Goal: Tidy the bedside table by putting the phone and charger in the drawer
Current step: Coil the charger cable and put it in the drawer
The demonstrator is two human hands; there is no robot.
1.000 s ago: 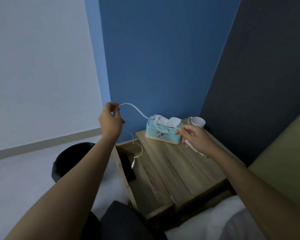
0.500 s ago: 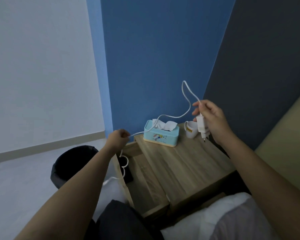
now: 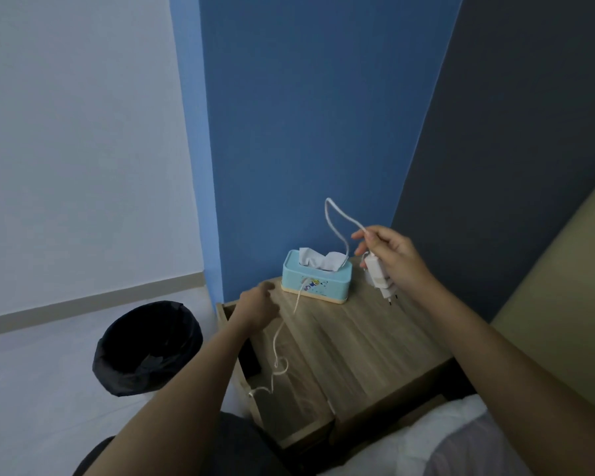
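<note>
My right hand (image 3: 390,257) is raised above the back right of the bedside table (image 3: 364,348) and holds the white charger plug (image 3: 378,278) together with its cable (image 3: 277,345). The cable loops up from that hand, drops across the tissue box, then hangs over the table's left edge into the open drawer (image 3: 299,436). My left hand (image 3: 255,307) hovers at the drawer's far end, right beside the cable; whether it grips it is unclear. A dark flat thing (image 3: 251,360), probably the phone, lies in the drawer, partly behind my left forearm.
A light blue tissue box (image 3: 318,281) stands at the back of the table against the blue wall. A black bin (image 3: 148,348) sits on the floor left of the drawer. White bedding (image 3: 437,438) and a beige headboard (image 3: 564,304) lie to the right.
My right hand lifted the plug off the table and has since come down a little. My left hand dropped from head height to the drawer's far end, and the cable's free end now hangs into the drawer.
</note>
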